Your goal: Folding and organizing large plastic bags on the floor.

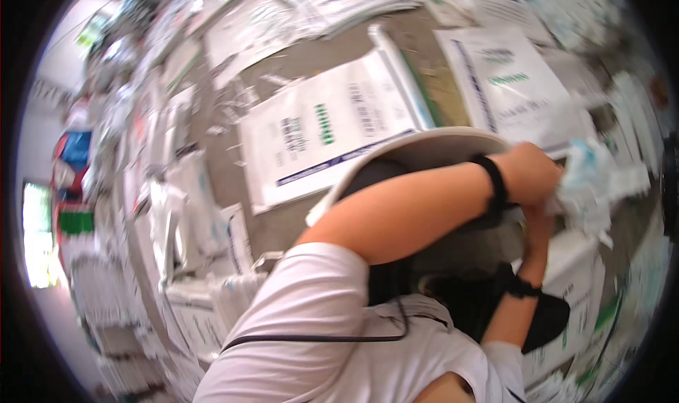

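Note:
My left hand (530, 173) reaches across to the right, a black band around its wrist. Its fingers are closed at the near edge of a crumpled white and light-blue plastic bundle (590, 180). Just below it is my right hand (540, 219), also with a black band on its wrist. Blur and the left hand hide the right fingers, close beside the same bundle. Under my left forearm curves the beige rim (453, 136) of a rounded object; its kind is unclear, and its inside looks dark.
A large white printed package (325, 131) lies ahead on the grey floor. Another white package (506, 85) lies to its right. Stacked white packages (205, 311) stand at left, and a cardboard-coloured patch (445, 95) shows between packages. A dark cable (318, 338) crosses my shirt.

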{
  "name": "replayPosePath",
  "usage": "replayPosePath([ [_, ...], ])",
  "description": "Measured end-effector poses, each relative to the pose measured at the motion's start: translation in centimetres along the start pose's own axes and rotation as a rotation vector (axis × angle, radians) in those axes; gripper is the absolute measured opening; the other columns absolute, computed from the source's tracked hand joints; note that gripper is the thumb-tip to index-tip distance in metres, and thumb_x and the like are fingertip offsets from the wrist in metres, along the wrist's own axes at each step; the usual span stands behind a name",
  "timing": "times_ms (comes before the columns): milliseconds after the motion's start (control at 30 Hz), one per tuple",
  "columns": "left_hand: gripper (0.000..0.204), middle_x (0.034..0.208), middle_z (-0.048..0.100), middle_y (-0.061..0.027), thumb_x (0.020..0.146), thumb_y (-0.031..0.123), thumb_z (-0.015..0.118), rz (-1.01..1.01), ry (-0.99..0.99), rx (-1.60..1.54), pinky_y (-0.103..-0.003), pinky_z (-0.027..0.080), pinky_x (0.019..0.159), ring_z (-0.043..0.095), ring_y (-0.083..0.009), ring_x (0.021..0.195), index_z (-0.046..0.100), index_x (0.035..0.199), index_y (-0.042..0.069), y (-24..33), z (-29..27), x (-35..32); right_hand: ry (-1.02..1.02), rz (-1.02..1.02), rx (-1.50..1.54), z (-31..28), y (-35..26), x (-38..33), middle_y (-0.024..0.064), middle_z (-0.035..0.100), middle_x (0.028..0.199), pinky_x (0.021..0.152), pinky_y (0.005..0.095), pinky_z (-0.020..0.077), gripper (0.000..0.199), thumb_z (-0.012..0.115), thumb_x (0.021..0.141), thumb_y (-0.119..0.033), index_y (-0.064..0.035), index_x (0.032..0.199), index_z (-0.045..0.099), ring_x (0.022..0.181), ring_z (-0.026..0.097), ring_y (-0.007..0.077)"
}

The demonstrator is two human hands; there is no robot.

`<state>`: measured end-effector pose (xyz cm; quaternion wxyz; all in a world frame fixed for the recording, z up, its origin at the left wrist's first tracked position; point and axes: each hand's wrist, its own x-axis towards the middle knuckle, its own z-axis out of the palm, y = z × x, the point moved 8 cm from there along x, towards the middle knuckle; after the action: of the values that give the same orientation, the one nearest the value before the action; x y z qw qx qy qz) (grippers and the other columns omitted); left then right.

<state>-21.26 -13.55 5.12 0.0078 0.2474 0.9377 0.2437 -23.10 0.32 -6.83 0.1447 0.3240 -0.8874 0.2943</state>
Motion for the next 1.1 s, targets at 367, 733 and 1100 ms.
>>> replayPosePath([
  [367,0.025,0.082,0.072,-0.0139,0.078,0.027,0.069,0.000,0.040,0.069,-0.042,0.054,0.070,0.071,-0.0328,0.083,0.071,0.086,0.003,-1.2,0.2,0.3,-0.183,0.542,0.442,2.9,2.2,-0.8,0.0104,0.062,0.122,0.103,0.0327,0.0358,0.040,0.065,0.088,-0.010,-0.0008,0.126,0.059,0.119,0.052,0.0201],
  [733,0.044,0.085,0.073,-0.0070,0.070,0.053,0.076,-0.013,-0.122,0.047,-0.042,0.053,0.071,0.070,-0.0279,0.083,0.077,0.090,0.013,-2.0,0.6,-0.7,-0.220,0.401,0.453,2.7,0.2,-0.7,0.0104,0.065,0.117,0.099,0.0342,0.0413,0.044,0.074,0.085,-0.020,0.0011,0.120,0.060,0.107,0.058,0.0203],
  [1100,0.047,0.091,0.074,-0.0076,0.071,0.052,0.076,-0.062,-0.130,0.039,-0.041,0.053,0.075,0.070,-0.0288,0.088,0.077,0.098,0.013,-3.6,1.0,0.5,-0.352,0.794,0.429,10.6,8.1,-7.0,0.0135,0.060,0.127,0.101,0.0340,0.0407,0.051,0.070,0.091,-0.019,0.0079,0.131,0.052,0.113,0.055,0.0207],
])
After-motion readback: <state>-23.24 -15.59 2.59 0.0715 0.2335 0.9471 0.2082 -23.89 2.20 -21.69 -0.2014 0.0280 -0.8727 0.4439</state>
